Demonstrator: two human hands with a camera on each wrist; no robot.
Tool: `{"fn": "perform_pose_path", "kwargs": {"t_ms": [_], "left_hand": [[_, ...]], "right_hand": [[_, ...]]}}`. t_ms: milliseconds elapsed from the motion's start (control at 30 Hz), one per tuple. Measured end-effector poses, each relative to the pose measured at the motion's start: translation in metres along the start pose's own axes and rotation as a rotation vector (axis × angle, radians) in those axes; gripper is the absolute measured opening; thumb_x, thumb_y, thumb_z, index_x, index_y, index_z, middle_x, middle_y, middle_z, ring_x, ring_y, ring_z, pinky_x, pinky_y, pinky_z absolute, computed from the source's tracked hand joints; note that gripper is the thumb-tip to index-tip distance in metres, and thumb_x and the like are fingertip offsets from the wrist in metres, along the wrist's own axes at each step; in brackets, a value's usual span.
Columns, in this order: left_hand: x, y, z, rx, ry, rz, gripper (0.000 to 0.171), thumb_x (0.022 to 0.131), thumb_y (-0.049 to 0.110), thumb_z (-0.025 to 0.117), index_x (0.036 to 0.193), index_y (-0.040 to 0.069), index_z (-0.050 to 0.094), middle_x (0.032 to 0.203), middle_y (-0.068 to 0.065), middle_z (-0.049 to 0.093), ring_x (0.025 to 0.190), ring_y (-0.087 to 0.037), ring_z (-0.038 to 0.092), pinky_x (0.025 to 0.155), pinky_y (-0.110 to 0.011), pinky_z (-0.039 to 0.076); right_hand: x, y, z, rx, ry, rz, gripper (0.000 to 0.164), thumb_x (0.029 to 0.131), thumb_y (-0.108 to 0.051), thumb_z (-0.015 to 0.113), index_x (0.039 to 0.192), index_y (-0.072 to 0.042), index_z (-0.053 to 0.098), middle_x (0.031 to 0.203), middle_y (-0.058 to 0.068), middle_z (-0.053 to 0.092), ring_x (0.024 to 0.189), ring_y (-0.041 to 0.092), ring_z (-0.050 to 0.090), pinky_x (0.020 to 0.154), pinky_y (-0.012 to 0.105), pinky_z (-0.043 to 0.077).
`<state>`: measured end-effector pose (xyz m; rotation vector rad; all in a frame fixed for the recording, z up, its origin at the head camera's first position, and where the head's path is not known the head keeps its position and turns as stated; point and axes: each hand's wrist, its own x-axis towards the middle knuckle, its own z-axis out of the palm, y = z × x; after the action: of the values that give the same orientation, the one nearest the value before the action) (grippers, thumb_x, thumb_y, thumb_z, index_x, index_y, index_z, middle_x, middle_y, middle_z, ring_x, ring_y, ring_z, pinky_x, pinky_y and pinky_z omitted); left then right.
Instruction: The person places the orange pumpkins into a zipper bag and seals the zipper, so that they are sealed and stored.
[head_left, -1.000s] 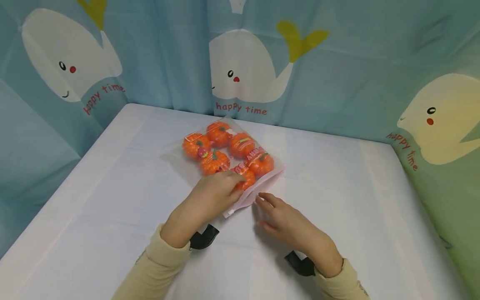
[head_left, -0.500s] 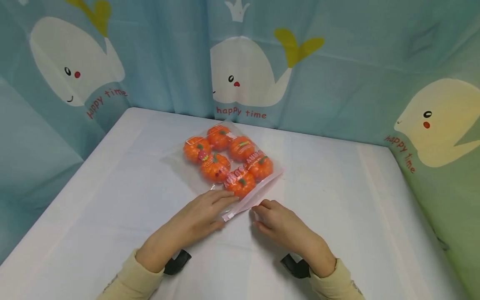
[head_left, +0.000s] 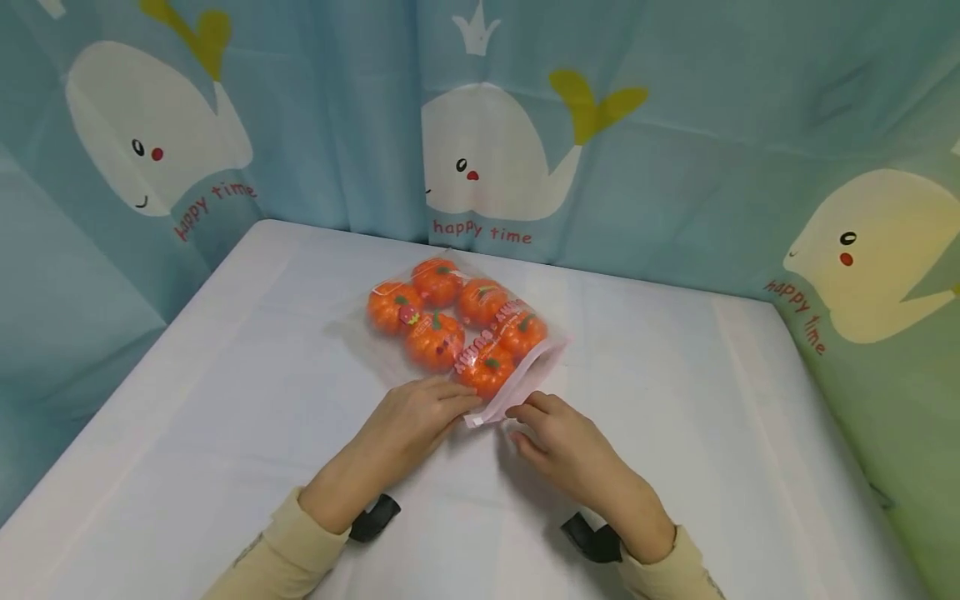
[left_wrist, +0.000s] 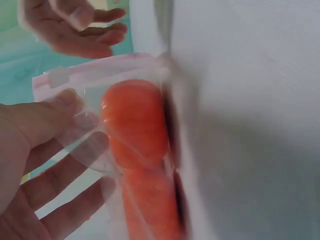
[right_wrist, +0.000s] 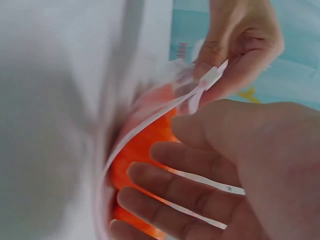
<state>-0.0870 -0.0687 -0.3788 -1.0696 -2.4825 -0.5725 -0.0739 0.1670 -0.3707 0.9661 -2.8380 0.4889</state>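
A clear zip bag (head_left: 480,333) with a pink top edge and printed lettering lies on the table, its mouth towards me. Inside are several small orange pumpkins (head_left: 435,340) with green stems. My left hand (head_left: 412,425) pinches the near corner of the bag beside the white zip slider (left_wrist: 59,76); in the left wrist view its thumb is on the film, its fingers behind. My right hand (head_left: 570,446) is at the bag's opening with fingers relaxed and apart. In the right wrist view the pink edge gapes and a pumpkin shows behind those fingers (right_wrist: 165,175).
The white-covered table (head_left: 675,417) extends on both sides of the bag. A blue-green curtain (head_left: 690,183) printed with whales hangs along its back and sides. Each wrist wears a black mount, such as the left mount (head_left: 377,518).
My left hand came back from over the pumpkins to the bag's near corner, then shifted slightly right and forward with it. My right hand stayed by the opening, with only small finger movements.
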Motion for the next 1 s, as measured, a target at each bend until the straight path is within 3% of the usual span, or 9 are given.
{"fn": "perform_pose_path", "kwargs": {"t_ms": [200,333,467,867,1000], "left_hand": [[0.009,0.005,-0.004,-0.01,0.07,0.033,0.024,0.085,0.015,0.077,0.109,0.015,0.077,0.106,0.002,0.076,0.098,-0.015,0.071,0.082,-0.03,0.059],[0.016,0.007,-0.009,-0.036,0.136,0.031,0.023,0.085,0.016,0.077,0.108,0.014,0.078,0.103,0.001,0.077,0.094,-0.014,0.072,0.081,-0.03,0.059],[0.029,0.006,-0.015,-0.088,0.195,0.02,0.022,0.086,0.014,0.077,0.108,0.012,0.077,0.102,0.0,0.077,0.092,-0.015,0.073,0.08,-0.03,0.06],[0.054,0.005,-0.042,-0.16,0.306,0.023,0.027,0.084,0.006,0.076,0.111,0.006,0.076,0.104,-0.006,0.077,0.094,-0.018,0.074,0.084,-0.031,0.059],[0.064,0.005,-0.049,-0.194,0.359,0.006,0.023,0.087,0.003,0.073,0.109,0.006,0.076,0.101,-0.004,0.077,0.086,-0.016,0.073,0.078,-0.029,0.059]], "right_hand": [[0.0,-0.004,-0.015,0.013,0.238,-0.066,0.018,0.083,-0.008,0.077,0.1,-0.01,0.072,0.101,-0.001,0.068,0.093,0.014,0.063,0.074,0.029,0.057],[0.006,-0.007,-0.024,0.071,0.385,-0.135,0.023,0.083,-0.005,0.076,0.106,-0.006,0.071,0.103,0.003,0.066,0.096,0.018,0.062,0.077,0.032,0.056],[0.016,-0.009,-0.035,0.075,0.422,-0.159,0.028,0.085,-0.006,0.075,0.112,-0.004,0.068,0.109,0.007,0.065,0.101,0.023,0.061,0.082,0.036,0.055],[0.046,-0.011,-0.062,-0.026,0.49,-0.282,0.02,0.082,-0.001,0.077,0.1,-0.005,0.071,0.098,0.007,0.065,0.096,0.025,0.061,0.09,0.042,0.05],[0.056,-0.009,-0.072,-0.022,0.53,-0.337,0.016,0.082,0.004,0.075,0.096,-0.002,0.07,0.098,0.01,0.064,0.096,0.027,0.062,0.09,0.041,0.052]]}}
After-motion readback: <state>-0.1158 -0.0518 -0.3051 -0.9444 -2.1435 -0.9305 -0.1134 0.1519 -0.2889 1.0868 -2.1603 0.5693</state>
